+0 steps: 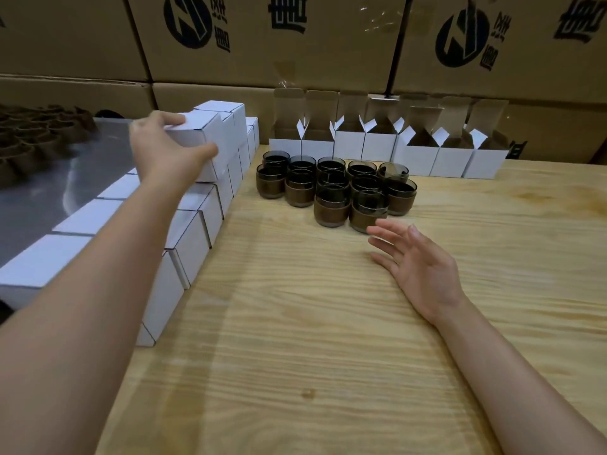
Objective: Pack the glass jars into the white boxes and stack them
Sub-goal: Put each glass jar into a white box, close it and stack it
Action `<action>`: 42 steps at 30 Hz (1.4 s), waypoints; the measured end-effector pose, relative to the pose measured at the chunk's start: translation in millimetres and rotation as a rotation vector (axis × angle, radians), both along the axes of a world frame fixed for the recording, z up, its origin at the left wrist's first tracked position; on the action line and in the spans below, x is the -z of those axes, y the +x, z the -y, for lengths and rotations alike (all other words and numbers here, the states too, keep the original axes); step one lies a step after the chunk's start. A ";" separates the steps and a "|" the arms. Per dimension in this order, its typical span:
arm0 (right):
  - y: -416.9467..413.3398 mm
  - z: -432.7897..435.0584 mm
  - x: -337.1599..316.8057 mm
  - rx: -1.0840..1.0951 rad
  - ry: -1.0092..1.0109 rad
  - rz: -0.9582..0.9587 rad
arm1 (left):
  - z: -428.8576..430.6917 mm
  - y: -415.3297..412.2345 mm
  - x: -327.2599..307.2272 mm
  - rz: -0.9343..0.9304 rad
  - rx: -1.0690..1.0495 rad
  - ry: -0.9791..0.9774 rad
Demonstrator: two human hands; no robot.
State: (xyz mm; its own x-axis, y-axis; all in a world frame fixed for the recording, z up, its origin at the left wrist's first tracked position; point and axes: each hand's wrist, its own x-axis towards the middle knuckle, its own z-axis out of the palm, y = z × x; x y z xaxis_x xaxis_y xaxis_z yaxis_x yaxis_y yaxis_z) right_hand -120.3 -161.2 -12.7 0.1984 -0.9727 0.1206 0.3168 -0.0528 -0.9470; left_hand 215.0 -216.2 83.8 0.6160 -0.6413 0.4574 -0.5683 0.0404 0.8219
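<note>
Brown cartons [262, 44] fill the top of the frame above a wooden table [295, 323]. Closed white boxes [190, 238] stack along the left; open boxes [450, 159] line the upper right, glass jars [331, 205] clustered before them. The left hand [164, 152] grips the stack's top box [203, 133] between fingers and thumb. The right hand [417, 264] hangs spread, empty, beside the jars.

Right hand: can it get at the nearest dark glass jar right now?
Probably yes. The open right hand is just short of the front dark glass jar with a brown band, with only bare wooden tabletop between them and no other jar or box in the way.
</note>
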 end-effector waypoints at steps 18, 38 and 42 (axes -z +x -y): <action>-0.3 2.8 2.7 0.005 0.009 -0.015 | 23.1 25.9 18.7 0.047 -0.002 0.029; 0.2 3.9 2.9 0.009 0.030 0.003 | -57.9 -142.5 62.5 0.323 0.505 -0.034; 1.1 3.9 3.8 0.007 0.011 -0.008 | -53.6 -157.3 104.2 0.196 0.508 0.351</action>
State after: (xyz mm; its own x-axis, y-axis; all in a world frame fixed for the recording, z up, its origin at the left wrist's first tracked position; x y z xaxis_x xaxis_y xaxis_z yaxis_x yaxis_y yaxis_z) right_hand -119.3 -165.1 -16.5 0.1923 -0.9754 0.1080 0.3088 -0.0444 -0.9501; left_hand 57.7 -162.6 -20.4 0.1232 -0.9628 0.2407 -0.6897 0.0913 0.7183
